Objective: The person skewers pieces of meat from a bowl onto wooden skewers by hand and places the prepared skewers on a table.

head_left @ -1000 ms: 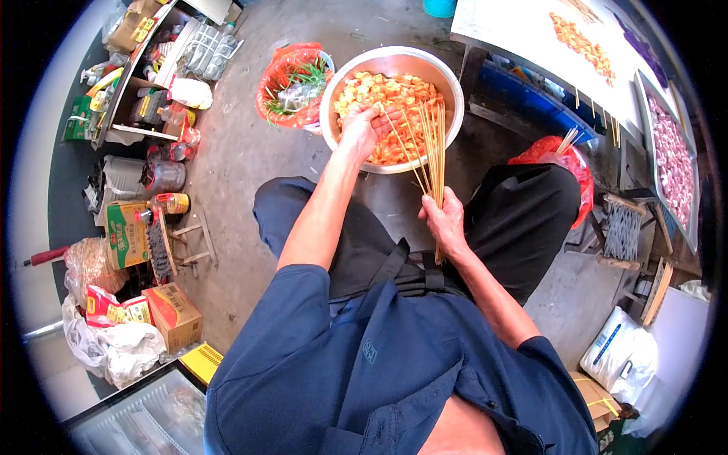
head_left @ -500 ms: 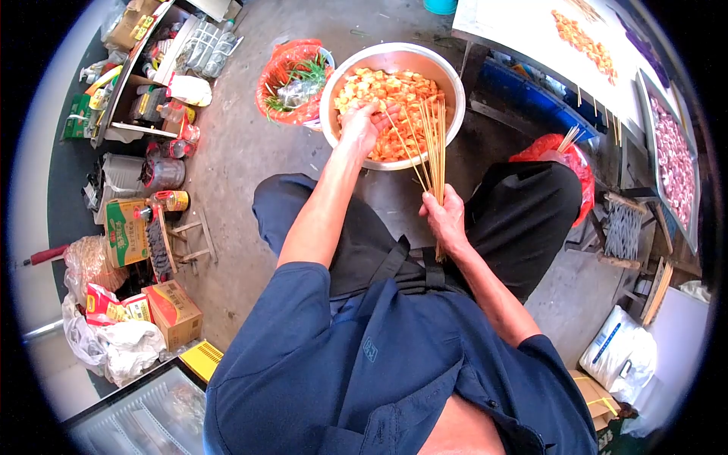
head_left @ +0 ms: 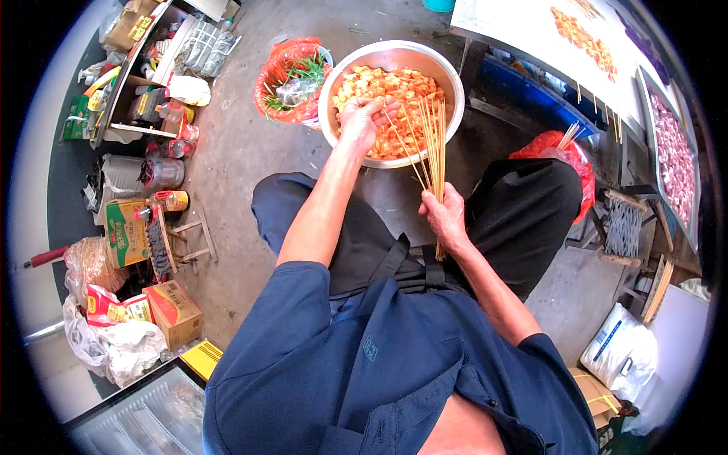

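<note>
A wide metal basin (head_left: pixel 458 114) stands on the floor in front of me, holding many orange-coated chunks (head_left: pixel 409 82) that look like marinated meat. My left hand (head_left: pixel 362 121) is over its near left side with the fingers curled together. Whatever they pinch is too small and hidden to name. My right hand (head_left: pixel 445 216) is wrapped round a bundle of thin bamboo skewers (head_left: pixel 435 148), which fan upward over the basin's near rim. One skewer leans left of the others, its tip close to my left fingers.
Left of the basin is a red-bag-lined bucket (head_left: pixel 284 64) with green stalks. A white table (head_left: pixel 508 19) at the upper right bears more orange chunks, beside a tray of pinkish pieces (head_left: pixel 673 148). A red bag (head_left: pixel 584 178) with skewers sits by my right knee. Shelves and boxes (head_left: pixel 173 311) line the left.
My left fingers have shifted slightly by the skewer tip over the basin. My right hand keeps its hold on the skewers, almost unmoved.
</note>
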Tool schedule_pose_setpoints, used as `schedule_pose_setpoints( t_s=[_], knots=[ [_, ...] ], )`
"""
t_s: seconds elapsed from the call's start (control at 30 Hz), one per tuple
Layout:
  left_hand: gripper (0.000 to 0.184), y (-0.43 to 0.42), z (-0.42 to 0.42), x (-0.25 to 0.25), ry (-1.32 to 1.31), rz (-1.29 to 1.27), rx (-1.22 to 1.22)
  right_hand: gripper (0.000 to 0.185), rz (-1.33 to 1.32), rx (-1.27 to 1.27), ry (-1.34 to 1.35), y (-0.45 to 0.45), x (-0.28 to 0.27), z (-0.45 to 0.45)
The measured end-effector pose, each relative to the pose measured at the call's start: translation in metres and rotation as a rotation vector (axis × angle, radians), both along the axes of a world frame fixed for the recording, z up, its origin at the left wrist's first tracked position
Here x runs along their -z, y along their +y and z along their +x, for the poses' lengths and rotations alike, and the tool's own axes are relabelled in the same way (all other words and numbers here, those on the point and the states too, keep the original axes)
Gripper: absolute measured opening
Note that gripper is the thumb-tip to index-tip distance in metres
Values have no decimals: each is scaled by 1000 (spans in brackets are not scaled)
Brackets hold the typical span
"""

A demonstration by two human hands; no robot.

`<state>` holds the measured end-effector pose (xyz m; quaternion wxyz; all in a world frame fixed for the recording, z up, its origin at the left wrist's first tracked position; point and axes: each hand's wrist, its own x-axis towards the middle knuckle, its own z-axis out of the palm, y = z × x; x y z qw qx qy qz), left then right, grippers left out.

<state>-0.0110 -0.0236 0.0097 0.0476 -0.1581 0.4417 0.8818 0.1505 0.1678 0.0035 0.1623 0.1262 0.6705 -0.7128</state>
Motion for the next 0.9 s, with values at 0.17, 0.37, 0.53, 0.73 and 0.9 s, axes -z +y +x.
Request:
schedule_pose_setpoints(
  t_s=[0.17, 0.37, 0.53, 0.73, 0.9],
  knots=[
    [7, 1, 0, 2, 10, -6, -13, 14, -6, 19, -5, -2, -2, 2],
    [9, 2, 0, 7, 16, -16, 13, 13, -11, 62, 31, -5, 2, 7],
    [10, 4, 2, 16, -33, -9, 44, 11, 26, 79, 34, -6, 8, 11],
    [16, 9, 5, 24, -114, -45, 59, 10, 18, 109, 69, -11, 13, 17],
    [12, 13, 9, 27, -82, -61, 79, 8, 14, 126, 69, -13, 10, 21]
  ],
)
